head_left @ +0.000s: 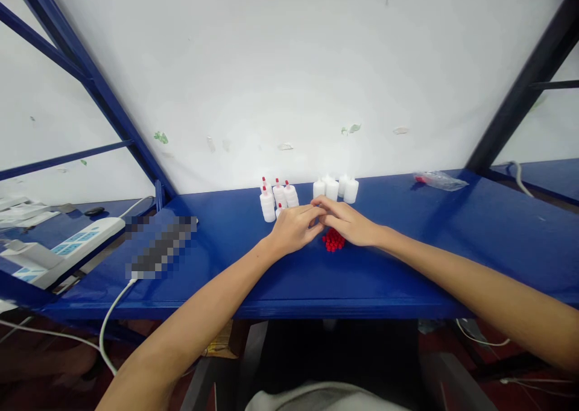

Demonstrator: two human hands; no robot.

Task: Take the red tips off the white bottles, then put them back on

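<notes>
My left hand (293, 227) and my right hand (347, 219) meet over the middle of the blue table, fingers bent and fingertips close together. What they pinch, if anything, is hidden behind the fingers. Below my right hand lies a pile of small red caps (333, 241). Several white squeeze bottles with red tips (268, 206) stand upright just beyond my left hand, one of them partly covered by it. Behind my right hand stands a group of white bottles (350, 191) on which no red tips show.
A clear plastic bag (441, 181) with something red inside lies at the back right of the blue table (452, 236). At the left are a blurred-out device (163, 248) with a white cable and a white power strip (76, 248). Blue posts frame both sides.
</notes>
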